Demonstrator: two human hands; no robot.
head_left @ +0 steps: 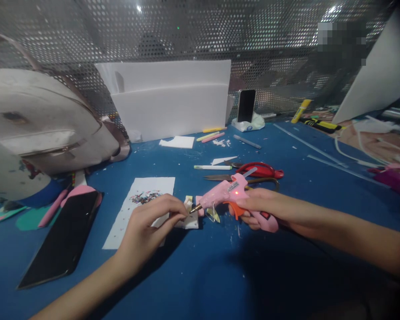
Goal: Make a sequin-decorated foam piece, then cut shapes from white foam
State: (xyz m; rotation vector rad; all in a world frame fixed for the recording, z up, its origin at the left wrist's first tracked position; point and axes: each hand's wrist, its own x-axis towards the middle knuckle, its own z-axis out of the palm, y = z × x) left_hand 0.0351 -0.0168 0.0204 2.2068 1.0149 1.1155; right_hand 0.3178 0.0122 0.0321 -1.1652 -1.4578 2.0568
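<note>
A pink hot glue gun (220, 193) with an orange trigger is gripped by my right hand (258, 204), and a small red light glows on its side. Its brass nozzle points left, right by the fingertips of my left hand (153, 218). Those left fingers are pinched together over a small white piece (190, 220); whether they hold it or something smaller is hidden. Behind my left hand lies a sheet of white paper (120, 233) with a pile of small multicoloured bits (145, 197). Small pink and yellow pieces sit around the nozzle, partly covered by the gun.
Red-handled scissors (260, 170) and a white marker (213, 167) lie behind the gun. A black tablet or large phone (62, 240) rests left, near a pale backpack (53, 120). White foam boards (173, 106) and a propped phone (246, 106) stand at the back.
</note>
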